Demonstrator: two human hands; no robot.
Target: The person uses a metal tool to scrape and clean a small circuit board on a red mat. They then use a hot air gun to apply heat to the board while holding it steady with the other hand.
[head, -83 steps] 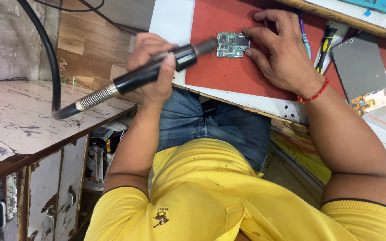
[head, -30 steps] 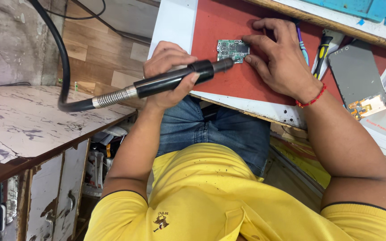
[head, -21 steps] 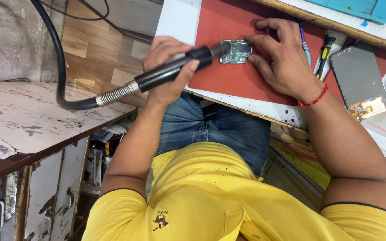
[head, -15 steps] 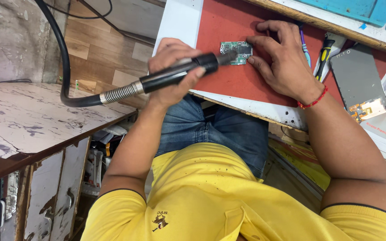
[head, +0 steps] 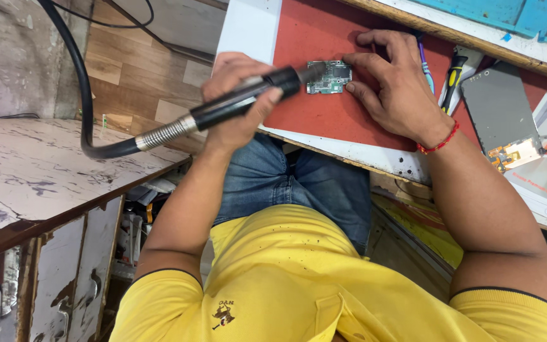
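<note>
Red mat (head: 324, 120) | L hand (head: 238, 95) grips hot-air wand (head: 248, 101) | R hand (head: 397, 82) pins circuit board (head: 329, 77)

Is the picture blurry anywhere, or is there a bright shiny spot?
In the head view, the small green circuit board and the black hose-fed tool in the left hand look sharp; the right hand casts only a soft shadow on the red mat; the white desk edge is brightest, without harsh glare.
</note>
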